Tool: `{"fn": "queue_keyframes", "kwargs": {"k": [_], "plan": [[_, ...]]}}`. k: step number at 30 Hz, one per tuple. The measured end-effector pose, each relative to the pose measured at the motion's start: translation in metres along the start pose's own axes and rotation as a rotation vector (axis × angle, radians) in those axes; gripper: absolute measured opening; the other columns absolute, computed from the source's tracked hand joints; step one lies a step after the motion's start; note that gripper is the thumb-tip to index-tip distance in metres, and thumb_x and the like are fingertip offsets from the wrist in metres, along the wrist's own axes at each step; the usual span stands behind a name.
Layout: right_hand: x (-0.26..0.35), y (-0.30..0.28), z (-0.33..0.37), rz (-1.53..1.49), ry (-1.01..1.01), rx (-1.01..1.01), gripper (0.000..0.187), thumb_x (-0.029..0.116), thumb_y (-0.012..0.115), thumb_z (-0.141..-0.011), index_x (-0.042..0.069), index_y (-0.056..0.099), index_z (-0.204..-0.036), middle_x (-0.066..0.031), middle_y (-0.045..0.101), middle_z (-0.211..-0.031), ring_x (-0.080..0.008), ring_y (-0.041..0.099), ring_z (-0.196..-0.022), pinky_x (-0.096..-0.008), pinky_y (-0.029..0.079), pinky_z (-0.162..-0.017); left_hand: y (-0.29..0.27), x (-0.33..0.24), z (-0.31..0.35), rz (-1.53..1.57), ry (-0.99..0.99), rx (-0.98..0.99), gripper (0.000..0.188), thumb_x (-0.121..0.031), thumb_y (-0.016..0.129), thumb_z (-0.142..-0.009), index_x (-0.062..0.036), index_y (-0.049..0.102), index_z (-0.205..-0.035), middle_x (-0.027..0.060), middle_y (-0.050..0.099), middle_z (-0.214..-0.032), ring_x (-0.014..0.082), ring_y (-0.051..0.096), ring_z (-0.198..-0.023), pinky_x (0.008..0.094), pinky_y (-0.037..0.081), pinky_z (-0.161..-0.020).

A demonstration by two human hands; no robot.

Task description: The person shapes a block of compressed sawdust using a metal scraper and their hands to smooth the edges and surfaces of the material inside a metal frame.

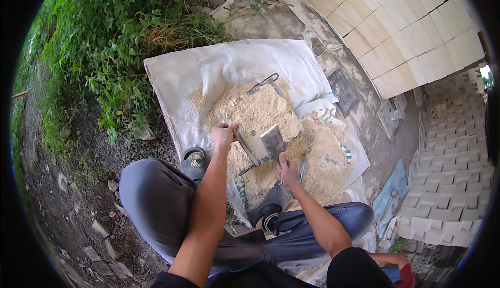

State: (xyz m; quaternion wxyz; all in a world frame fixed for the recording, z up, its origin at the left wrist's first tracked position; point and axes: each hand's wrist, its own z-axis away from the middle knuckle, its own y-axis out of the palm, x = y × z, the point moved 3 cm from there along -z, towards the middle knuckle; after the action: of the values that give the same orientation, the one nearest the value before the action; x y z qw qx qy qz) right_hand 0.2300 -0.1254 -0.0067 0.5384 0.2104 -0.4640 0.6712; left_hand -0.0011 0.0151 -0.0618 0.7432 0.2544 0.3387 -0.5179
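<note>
A flat metal frame (269, 109) with looped wire handles lies tilted across my view, heaped with pale tan powder. My left hand (224, 134) is closed on the dark bar along its near left edge. In my right hand (287, 170) is a flat scraper (272, 141), its pale, dusty rectangular blade resting over the frame's near corner; the grip is mostly hidden by my fingers. More loose powder (325, 168) spreads around the frame on a white woven sheet (187, 69). My feet, in dark slip-on shoes (194, 160), are on either side of the near edge.
Leafy green plants (120, 43) grow at the left. Stacked pale blocks (396, 32) form a wall at the upper right, with more blocks (448, 184) piled below. A dark slab (344, 92) lies beside the sheet. Another person's arm (393, 259) shows at the lower right.
</note>
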Motion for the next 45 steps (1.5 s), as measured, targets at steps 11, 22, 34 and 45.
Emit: {"fn": "queue_keyframes", "kwargs": {"k": [11,22,34,45], "plan": [[-0.015,0.007,-0.009,0.427,-0.035,-0.083,0.072,0.058,0.045,-0.090,-0.007,0.056,-0.061,-0.0237,0.053,-0.055,-0.0338,0.055,-0.055,-0.0450,0.042,-0.059,0.001,0.012,-0.008,0.027,-0.042,0.034,0.020,-0.013,0.076,-0.076,0.0051,0.066,-0.076,0.0110,0.065,-0.070,0.0190,0.065,-0.061,0.0321,0.058,-0.049],[-0.023,0.015,-0.011,0.449,-0.009,-0.094,0.084,0.067,0.035,-0.089,-0.009,0.058,-0.062,-0.0321,0.055,-0.063,-0.0481,0.059,-0.069,-0.0518,0.043,-0.068,0.006,0.012,-0.005,-0.016,0.067,0.005,0.022,-0.015,0.076,-0.076,0.0042,0.066,-0.076,0.0114,0.065,-0.068,0.0172,0.062,-0.053,0.0309,0.056,-0.045],[-0.021,0.014,0.002,0.467,-0.041,-0.230,0.078,0.062,0.042,-0.089,-0.008,0.056,-0.059,-0.0253,0.054,-0.055,-0.0404,0.057,-0.057,-0.0464,0.042,-0.059,0.009,0.000,0.012,-0.055,-0.043,0.076,0.023,-0.020,0.070,-0.081,0.0016,0.061,-0.084,0.0118,0.062,-0.071,0.0227,0.065,-0.056,0.0364,0.058,-0.045],[-0.013,0.018,0.001,0.311,-0.011,-0.156,0.084,0.068,0.037,-0.088,-0.010,0.059,-0.064,-0.0297,0.057,-0.063,-0.0457,0.060,-0.069,-0.0501,0.045,-0.068,0.011,-0.007,0.014,-0.158,0.062,0.040,0.027,-0.022,0.068,-0.081,0.0044,0.062,-0.085,0.0159,0.064,-0.078,0.0239,0.066,-0.060,0.0352,0.058,-0.045]]}}
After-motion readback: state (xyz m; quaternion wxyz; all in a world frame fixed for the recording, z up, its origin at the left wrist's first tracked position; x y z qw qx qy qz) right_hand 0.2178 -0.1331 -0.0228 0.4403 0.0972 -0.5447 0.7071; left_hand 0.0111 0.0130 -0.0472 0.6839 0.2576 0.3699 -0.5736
